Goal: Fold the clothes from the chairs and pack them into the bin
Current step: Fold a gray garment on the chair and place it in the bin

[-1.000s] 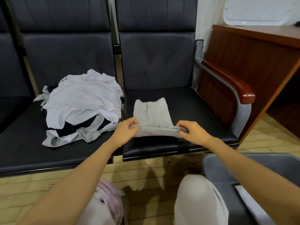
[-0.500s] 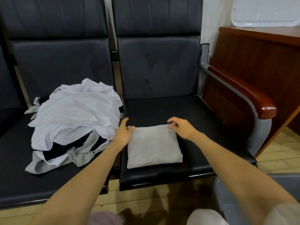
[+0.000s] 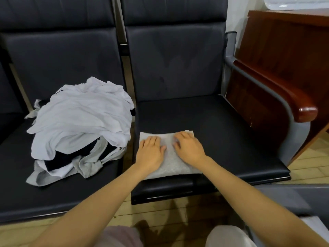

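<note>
On my feed the left forearm and right forearm are bare up to the left hand and right hand; low in view, the left knee wears pale pinkish fabric; the right knee wears smooth whitish fabric.

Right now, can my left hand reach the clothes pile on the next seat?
Probably yes: the left hand lies flat on the folded grey cloth, with nothing between it and the clothes pile.
</note>
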Demonstrator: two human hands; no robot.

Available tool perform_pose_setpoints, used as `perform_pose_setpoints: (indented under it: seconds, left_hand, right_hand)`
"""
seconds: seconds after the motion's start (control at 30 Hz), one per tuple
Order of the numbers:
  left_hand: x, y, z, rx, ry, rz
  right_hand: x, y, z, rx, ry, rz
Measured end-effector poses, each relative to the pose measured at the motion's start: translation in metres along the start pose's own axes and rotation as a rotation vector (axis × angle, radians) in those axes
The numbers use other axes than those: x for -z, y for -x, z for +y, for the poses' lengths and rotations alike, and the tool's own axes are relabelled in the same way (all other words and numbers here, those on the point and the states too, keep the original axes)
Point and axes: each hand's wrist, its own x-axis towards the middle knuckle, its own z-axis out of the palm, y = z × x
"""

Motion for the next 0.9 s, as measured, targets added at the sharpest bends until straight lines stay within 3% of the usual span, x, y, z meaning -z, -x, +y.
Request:
perform_pose_setpoints:
  seconds: [0.07,0.17,0.33,0.43,0.5,0.57,0.63,0.8,0.9]
  left_hand:
    - [-0.01,0.002,-0.004,0.078,-0.036,-0.148]
    - [-0.012,0.004,-0.006,0.118,-0.026,-0.203]
    - [-0.011,0.029,0.001,0.045,0.074,-0.217]
    - [-0.015,0.046,0.008,0.075,0.182,-0.084]
    - [-0.016,0.053,0.016,0.286,0.217,0.046]
    - [-0.013,0.058,0.023,0.484,0.236,0.059]
    - [-0.008,0.061,0.029,0.559,0.23,0.007]
    - [0.001,0.072,0.053,0.462,0.259,0.004]
    - [0.008,0.075,0.081,0.259,0.507,-0.074]
  right_hand:
    - [-0.011,0.003,0.003,-0.085,0.059,-0.137]
    - [-0.014,0.006,0.004,-0.162,0.05,-0.26]
    - [-0.004,0.033,0.006,-0.146,0.062,-0.274]
    - [0.001,0.062,0.013,-0.159,0.019,-0.197]
    - [0.005,0.079,0.02,-0.276,-0.038,-0.066]
    - [0.008,0.091,0.025,-0.434,-0.039,0.046]
    - [0.013,0.099,0.021,-0.511,-0.008,0.078]
    - [0.024,0.118,0.005,-0.471,-0.033,0.174]
    - [0.05,0.146,0.027,-0.554,-0.386,0.26]
